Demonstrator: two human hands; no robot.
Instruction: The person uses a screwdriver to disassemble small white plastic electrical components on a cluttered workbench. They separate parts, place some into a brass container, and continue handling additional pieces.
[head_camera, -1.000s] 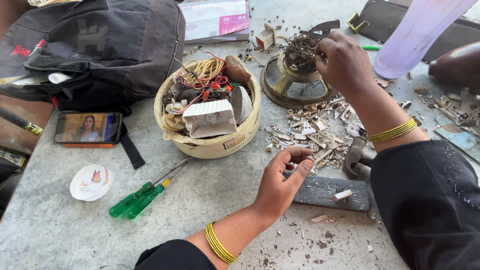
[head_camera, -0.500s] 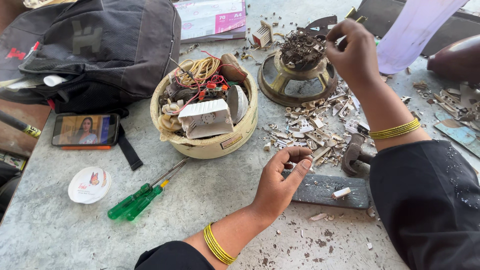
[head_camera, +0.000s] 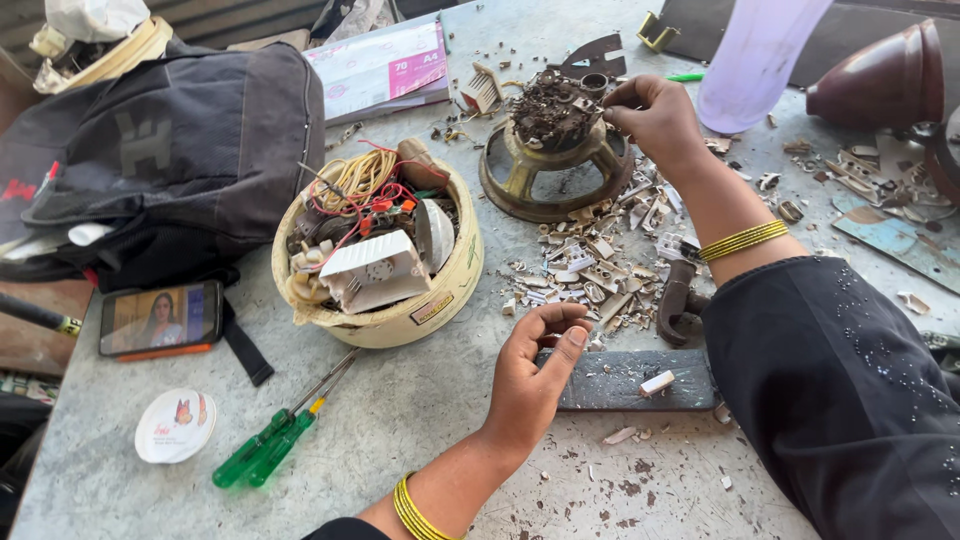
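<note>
My right hand (head_camera: 655, 120) reaches across the table and pinches a small dark piece at the right edge of a heap of dark metal scraps (head_camera: 550, 105). The heap fills a round brass-coloured dish (head_camera: 520, 190). My left hand (head_camera: 535, 370) hovers palm up near the table's front, fingers curled in towards the thumb. Whether anything small lies in it is hidden. It hangs just in front of a pile of broken white plastic bits (head_camera: 590, 270) and beside a flat dark metal bar (head_camera: 620, 385).
A cream bowl (head_camera: 440, 310) holds wires and white plug parts. Left of it lie a black backpack (head_camera: 170, 150), a phone (head_camera: 160, 318), a white round lid (head_camera: 175, 425) and two green screwdrivers (head_camera: 270, 445). A lilac bottle (head_camera: 755, 60) and a brown dome (head_camera: 885, 80) stand at the back right.
My right hand has shifted from over the scrap heap to its right edge. My left hand has stayed in place, its fingers curling in a little more.
</note>
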